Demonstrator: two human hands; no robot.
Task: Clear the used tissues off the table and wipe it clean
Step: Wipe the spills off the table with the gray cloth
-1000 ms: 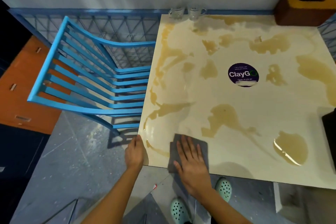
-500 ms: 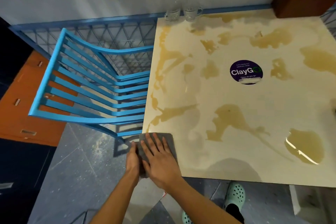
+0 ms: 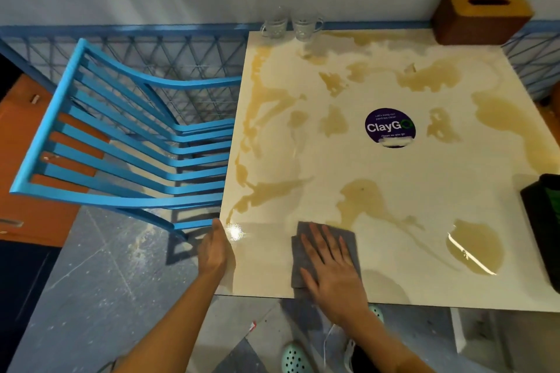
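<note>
Chair (image 3: 200,147) sits L of table (image 3: 378,166), seat toward its L edge. On table: two cups (image 3: 274,28) at far-L edge, box (image 3: 481,17) at far-R corner, sticker (image 3: 389,127) approx centre, container (image 3: 545,221) at R edge, puddle (image 3: 475,251) near-R. Cloth (image 3: 348,241) lies by near edge under right hand (image 3: 333,272); left hand (image 3: 213,251) at near-L corner.

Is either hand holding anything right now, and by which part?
Nothing is clearly gripped. The right hand presses flat on the middle of the grey cloth. The left hand touches the left edge of the table; grip unclear.
</note>
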